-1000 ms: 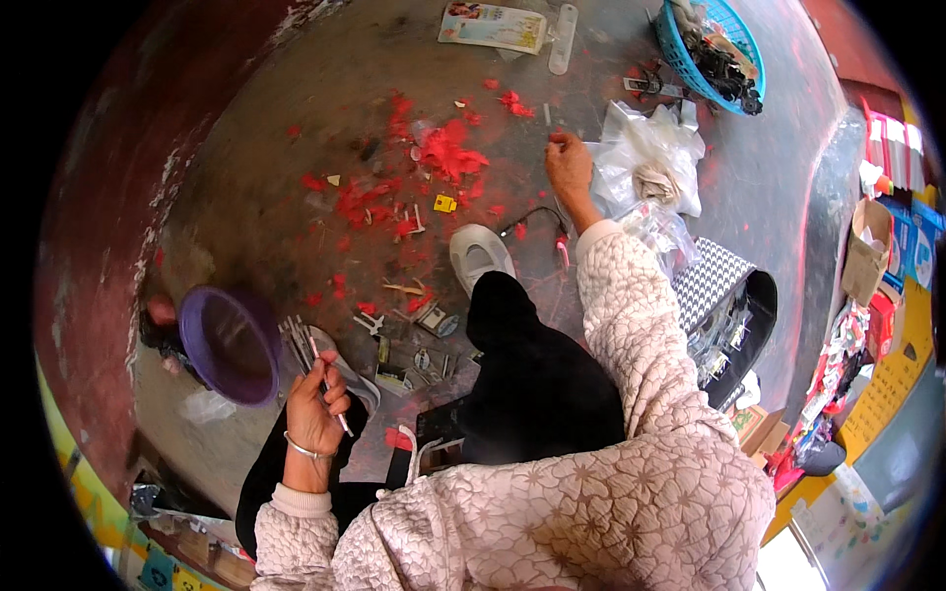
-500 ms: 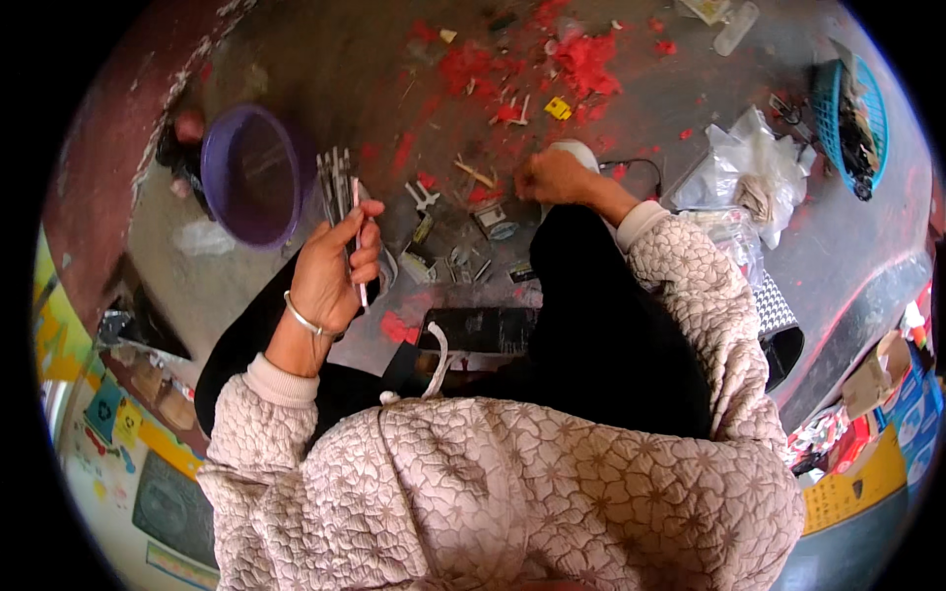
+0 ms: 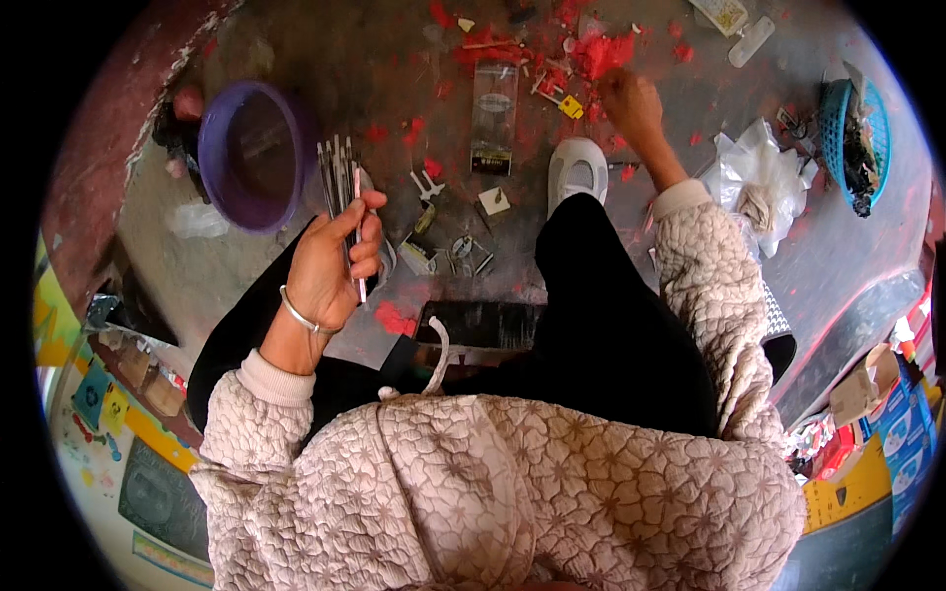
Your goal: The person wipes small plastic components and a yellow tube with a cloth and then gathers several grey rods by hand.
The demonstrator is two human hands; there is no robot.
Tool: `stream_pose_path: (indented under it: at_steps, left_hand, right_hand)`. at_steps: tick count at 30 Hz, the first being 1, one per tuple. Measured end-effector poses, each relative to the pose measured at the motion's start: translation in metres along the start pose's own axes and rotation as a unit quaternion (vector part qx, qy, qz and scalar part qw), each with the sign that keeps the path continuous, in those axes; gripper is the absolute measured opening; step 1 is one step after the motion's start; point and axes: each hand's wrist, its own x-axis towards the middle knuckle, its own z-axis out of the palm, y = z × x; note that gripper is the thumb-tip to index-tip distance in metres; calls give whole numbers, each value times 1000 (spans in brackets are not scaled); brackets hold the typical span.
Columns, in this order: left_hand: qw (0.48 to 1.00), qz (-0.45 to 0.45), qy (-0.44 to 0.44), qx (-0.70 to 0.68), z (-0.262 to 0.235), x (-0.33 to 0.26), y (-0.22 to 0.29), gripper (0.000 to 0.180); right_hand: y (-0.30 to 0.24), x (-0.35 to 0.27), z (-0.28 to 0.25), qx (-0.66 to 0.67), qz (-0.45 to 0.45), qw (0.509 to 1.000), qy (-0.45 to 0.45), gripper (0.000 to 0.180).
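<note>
My left hand (image 3: 340,251), with a bangle at its wrist, is closed round a bundle of slim pen-like sticks (image 3: 338,177). Most are dark with silvery ends, and one is pink. They stand upright in my fist at the left. Farther out on the right, my right hand (image 3: 633,103) hovers by red scraps (image 3: 603,54) on the floor, its fingers curled in. Whatever those fingers hold, if anything, is hidden. Near it lies a small yellow piece (image 3: 571,106). A clear flat package (image 3: 495,116) with a dark lower end lies on the floor between my hands.
A purple basin (image 3: 209,163) stands at the left, a blue basket (image 3: 836,133) at the far right. Crumpled clear plastic (image 3: 749,167) lies nearer than the basket. My white shoe (image 3: 577,172) and small debris, including a white forked piece (image 3: 427,185), are ahead of my lap.
My right hand has moved away from beside the shoe, farther out and to the right. The clear package now lies flat on the floor. My left hand still grips the sticks.
</note>
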Motion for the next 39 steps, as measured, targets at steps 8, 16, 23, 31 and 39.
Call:
stream_pose_path:
  at_steps: [8, 16, 23, 31, 39]
  left_hand:
    - [1000, 7, 15, -9, -2, 0, -1, 19]
    - [1000, 1, -3, -20, -7, 2, -1, 20]
    - [999, 21, -13, -22, -16, 3, 3, 17]
    - [995, 92, -12, -42, -30, 7, 0, 14]
    - [993, 109, 25, -26, -17, -1, 4, 15]
  right_hand:
    - [-11, -44, 43, 101, -251, 929, -254, 22]
    - [-48, -28, 59, -137, -185, 958, -171, 18]
    - [-61, 1, -13, 125, -209, 953, -182, 20]
    - [-164, -42, -56, 548, 63, 690, -469, 23]
    - [-188, -64, -50, 604, 108, 583, -533, 18]
